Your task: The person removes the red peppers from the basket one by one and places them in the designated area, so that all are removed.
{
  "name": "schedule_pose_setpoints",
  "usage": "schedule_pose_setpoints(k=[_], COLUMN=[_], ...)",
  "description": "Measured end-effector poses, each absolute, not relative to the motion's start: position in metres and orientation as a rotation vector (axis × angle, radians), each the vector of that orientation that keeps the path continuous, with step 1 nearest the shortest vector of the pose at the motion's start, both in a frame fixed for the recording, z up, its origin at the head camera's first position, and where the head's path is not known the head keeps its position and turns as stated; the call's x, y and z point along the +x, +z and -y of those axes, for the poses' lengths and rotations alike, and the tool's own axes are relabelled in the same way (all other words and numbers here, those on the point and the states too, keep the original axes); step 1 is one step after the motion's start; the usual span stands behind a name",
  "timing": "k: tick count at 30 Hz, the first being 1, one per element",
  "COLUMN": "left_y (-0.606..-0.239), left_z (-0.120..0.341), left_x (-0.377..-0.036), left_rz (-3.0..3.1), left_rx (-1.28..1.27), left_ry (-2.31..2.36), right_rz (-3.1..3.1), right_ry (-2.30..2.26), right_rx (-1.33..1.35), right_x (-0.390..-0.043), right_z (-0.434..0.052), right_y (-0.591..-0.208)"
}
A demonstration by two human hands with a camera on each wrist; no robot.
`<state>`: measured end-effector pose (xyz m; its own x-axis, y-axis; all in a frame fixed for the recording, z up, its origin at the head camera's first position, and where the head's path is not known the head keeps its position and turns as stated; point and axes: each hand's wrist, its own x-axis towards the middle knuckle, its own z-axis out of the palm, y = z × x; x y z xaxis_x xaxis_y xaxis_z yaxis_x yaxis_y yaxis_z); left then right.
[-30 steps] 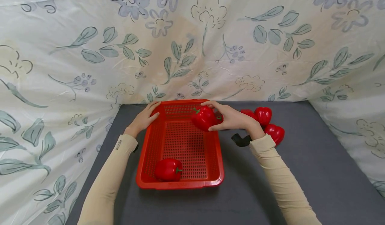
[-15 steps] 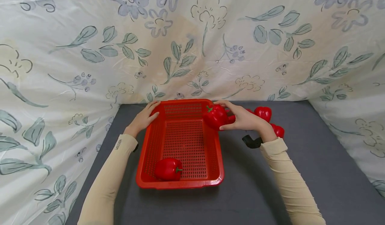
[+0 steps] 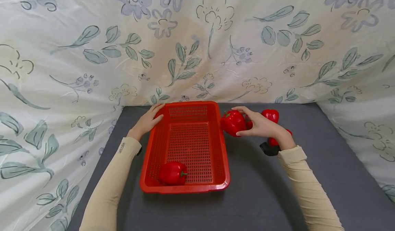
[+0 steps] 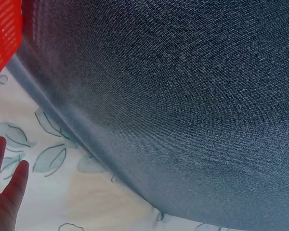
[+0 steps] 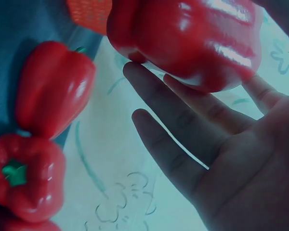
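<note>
Right hand holds a red pepper at frame centre, fingers clamped around it, just right of the red basket. Left hand rests flat-fingered on the basket's upper-left rim (another pepper lies inside).

Red peppers, red basket

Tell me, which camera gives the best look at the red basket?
The head view: the whole red basket shows, one pepper inside, the left hand on its far corner. The left wrist view catches only a corner of it; the right wrist view only a blurred orange-red scrap at the top edge.
</note>
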<state>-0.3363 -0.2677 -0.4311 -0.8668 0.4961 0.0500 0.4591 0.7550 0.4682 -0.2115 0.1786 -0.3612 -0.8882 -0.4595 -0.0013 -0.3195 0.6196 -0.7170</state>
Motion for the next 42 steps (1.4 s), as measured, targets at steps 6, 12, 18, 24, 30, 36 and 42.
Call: schedule_pose_setpoints(k=[6,12,18,24,30,36,42], left_y=[-0.432,-0.433,-0.433,-0.433,-0.431,-0.431,-0.43], left_z=[0.266,0.267,0.267,0.267,0.266,0.268,0.269], left_x=[-0.337,-0.339,-0.339,-0.338,-0.337,-0.336,-0.335], left_rz=[-2.864,-2.87,-2.867,-2.861,-2.856,-2.853,-2.852], left_rx=[0.765,0.765,0.763,0.759,0.767,0.772,0.77], left_ry=[0.74,0.73,0.74,0.75,0.763,0.763,0.766], right_rz=[-2.701,-2.712,-2.691,-2.695,-2.753,-2.771,-2.743], right_ry=[-1.044,-0.996,-0.991,-0.951,-0.861,-0.831,-0.816], right_rx=[-0.606,-0.564,-0.542,-0.552,-0.552,-0.538,-0.509], right_x=[-0.206,-0.203,-0.201,-0.196,-0.191,-0.186,-0.18], right_z=[-0.192,-0.204,-0.213,-0.221,-0.229,-0.234,-0.235], right_y=[-0.37,-0.38,-0.389,-0.4,-0.409,-0.41,-0.409])
